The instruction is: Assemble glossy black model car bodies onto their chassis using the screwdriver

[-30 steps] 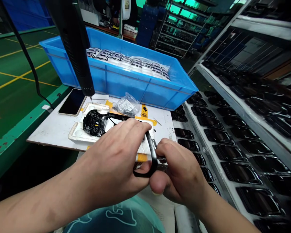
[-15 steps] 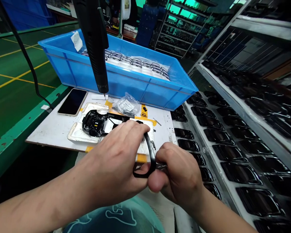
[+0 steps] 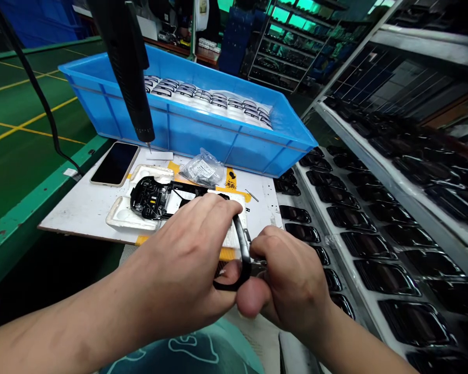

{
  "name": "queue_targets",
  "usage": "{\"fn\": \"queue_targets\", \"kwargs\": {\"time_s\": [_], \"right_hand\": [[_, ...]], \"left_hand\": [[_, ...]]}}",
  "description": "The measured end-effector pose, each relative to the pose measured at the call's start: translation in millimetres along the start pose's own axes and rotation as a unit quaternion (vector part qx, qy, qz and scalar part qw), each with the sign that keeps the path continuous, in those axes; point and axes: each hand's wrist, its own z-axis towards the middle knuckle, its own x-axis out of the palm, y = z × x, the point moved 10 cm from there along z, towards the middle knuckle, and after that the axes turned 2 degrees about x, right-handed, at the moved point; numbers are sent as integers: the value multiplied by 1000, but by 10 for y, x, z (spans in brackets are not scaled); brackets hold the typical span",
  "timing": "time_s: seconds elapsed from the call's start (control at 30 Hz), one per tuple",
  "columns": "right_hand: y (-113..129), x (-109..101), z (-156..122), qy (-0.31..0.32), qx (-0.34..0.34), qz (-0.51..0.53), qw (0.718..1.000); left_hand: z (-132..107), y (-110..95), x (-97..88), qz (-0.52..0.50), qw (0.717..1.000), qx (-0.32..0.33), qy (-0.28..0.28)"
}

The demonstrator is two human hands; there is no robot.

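Above the white board [image 3: 76, 208], screwdriver [image 3: 127, 72] farther left

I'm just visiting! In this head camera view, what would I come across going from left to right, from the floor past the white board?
Green floor → smartphone → black electronic assembly → clear plastic bag of small parts → rack of glossy black parts

Bright even light, fisheye bending at edges
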Motion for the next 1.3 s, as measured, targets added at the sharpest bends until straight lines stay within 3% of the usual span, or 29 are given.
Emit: {"fn": "queue_targets", "kwargs": {"time_s": [0.23, 0.43, 0.7, 0.87, 1.07, 1.3], "right_hand": [[15, 72, -68, 13, -3, 14, 1000], [-2, 1, -56, -26, -2, 3, 1000], [6, 47, -57, 11, -11, 9, 1000], [23, 1, -28, -18, -11, -1, 1000], [43, 95, -53, 18, -23, -7, 1000], [33, 54, -32, -3, -24, -12, 1000]], "left_hand": [[-8, 63, 38, -15, 1000, -9, 8], [9, 65, 57, -37, 999, -18, 18], [-10, 65, 55, -71, 997, -14, 19], [-18, 80, 80, -79, 996, -20, 24], [-26, 116, 103, -74, 997, -21, 23], [-44, 118, 99, -71, 997, -9, 20]]}}
